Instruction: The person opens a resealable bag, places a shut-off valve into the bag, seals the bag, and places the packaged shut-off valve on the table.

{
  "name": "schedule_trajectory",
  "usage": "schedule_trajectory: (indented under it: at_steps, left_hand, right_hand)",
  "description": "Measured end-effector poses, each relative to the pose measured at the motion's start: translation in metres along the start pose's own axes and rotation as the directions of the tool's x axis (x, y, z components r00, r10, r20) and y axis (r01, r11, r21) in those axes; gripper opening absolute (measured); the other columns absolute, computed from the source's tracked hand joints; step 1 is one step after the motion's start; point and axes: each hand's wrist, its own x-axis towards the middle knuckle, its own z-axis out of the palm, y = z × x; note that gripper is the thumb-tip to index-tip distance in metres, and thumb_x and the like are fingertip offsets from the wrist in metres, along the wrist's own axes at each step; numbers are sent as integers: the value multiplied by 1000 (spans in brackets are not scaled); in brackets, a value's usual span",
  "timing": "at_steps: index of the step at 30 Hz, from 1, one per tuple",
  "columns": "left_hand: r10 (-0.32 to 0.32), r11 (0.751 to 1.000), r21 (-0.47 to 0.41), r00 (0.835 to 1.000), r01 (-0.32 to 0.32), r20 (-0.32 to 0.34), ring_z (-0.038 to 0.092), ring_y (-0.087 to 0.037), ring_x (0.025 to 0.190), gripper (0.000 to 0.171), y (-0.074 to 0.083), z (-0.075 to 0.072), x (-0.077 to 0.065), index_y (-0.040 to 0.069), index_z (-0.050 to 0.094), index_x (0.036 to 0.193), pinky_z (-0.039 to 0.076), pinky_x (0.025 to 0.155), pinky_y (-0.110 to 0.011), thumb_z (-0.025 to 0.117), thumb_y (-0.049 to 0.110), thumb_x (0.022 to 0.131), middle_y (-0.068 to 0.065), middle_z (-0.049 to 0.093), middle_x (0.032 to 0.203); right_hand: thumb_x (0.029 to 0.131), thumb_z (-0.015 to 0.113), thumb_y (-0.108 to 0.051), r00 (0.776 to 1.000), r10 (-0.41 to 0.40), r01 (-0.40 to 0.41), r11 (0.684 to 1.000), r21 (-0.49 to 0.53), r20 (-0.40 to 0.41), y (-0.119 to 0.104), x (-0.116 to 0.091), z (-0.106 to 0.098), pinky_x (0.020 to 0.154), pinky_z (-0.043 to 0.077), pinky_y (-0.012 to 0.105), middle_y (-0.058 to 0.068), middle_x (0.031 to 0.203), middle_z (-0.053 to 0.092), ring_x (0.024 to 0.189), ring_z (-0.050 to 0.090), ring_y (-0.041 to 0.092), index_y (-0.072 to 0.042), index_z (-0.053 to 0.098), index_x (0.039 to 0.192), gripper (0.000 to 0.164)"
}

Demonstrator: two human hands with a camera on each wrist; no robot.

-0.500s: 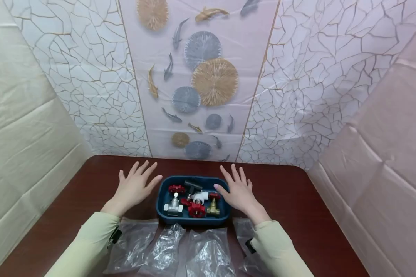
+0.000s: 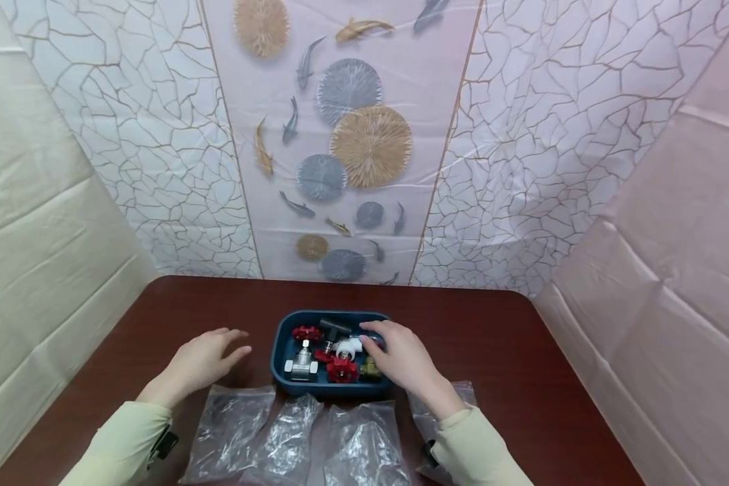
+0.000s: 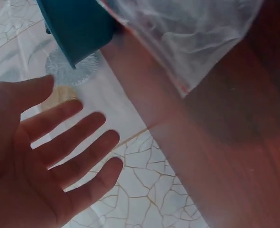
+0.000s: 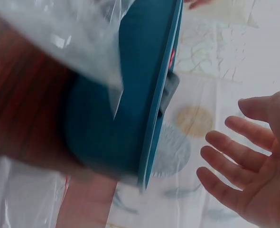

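Observation:
My right hand (image 2: 403, 358) hangs over the right end of a blue plastic tray (image 2: 334, 390), fingers loosely bent and nothing in them. Beneath its fingertips sits a brass valve (image 2: 370, 368), partly covered. Left of the tray, above the table, my left hand (image 2: 197, 361) is relaxed with its fingers apart. Inside the tray lie a steel valve (image 2: 302, 366) with a red handwheel (image 2: 306, 333), another red handwheel (image 2: 342, 370), a white plastic fitting (image 2: 347, 347) and a black T-shaped handle (image 2: 335, 327). In the right wrist view my right palm (image 4: 268, 185) is bare.
Along the near side of the dark red table (image 2: 206, 304) several clear plastic bags lie flat, among them a left bag (image 2: 233, 425), a middle bag (image 2: 364, 442) and a right bag (image 2: 464, 391) partly under my right forearm. Patterned cloth (image 2: 492, 202) walls surround the table.
My right hand has moved left over the tray's right end, its fingers bending. The left hand has drawn back toward me and left, its spread fingers relaxing. The tray's contents look unmoved.

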Motion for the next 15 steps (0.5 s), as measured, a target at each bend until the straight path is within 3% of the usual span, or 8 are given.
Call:
schedule_trajectory:
  at_steps: [3, 6, 10, 15]
  left_hand:
    - [28, 1000, -14, 996, -27, 80, 61, -25, 93, 35, -2, 3, -4, 9, 65, 109, 49, 74, -45, 65, 35, 87, -7, 63, 103]
    - [39, 998, -46, 985, -32, 169, 59, -27, 99, 35, -3, 7, -10, 8, 65, 110, 47, 79, -47, 67, 32, 85, -7, 63, 106]
    - [35, 995, -94, 967, -11, 253, 56, -30, 105, 43, -3, 14, -17, 4, 63, 115, 45, 83, -49, 70, 32, 83, -12, 61, 112]
    - [133, 988, -111, 954, -106, 269, 60, -18, 85, 33, -1, 22, -25, 12, 66, 103, 47, 67, -40, 75, 29, 76, 1, 61, 96]
  right_hand:
    - [94, 54, -36, 999, -35, 35, 999, 1, 0, -8, -2, 2, 58, 44, 29, -9, 98, 60, 70, 53, 9, -20, 63, 117, 29]
    - [94, 54, -36, 997, -63, 62, 998, 25, 40, -15, -4, 6, 56, 42, 26, -13, 85, 55, 67, 48, 6, -19, 65, 110, 26]
    - [94, 54, -37, 987, -104, 95, 992, 79, 124, -24, -8, 12, 60, 43, 24, -16, 88, 57, 68, 49, 2, -23, 66, 105, 22]
    - [94, 54, -37, 971, -152, 132, 984, 117, 187, -31, -17, 19, 65, 45, 24, -17, 92, 59, 75, 52, 0, -26, 65, 104, 19]
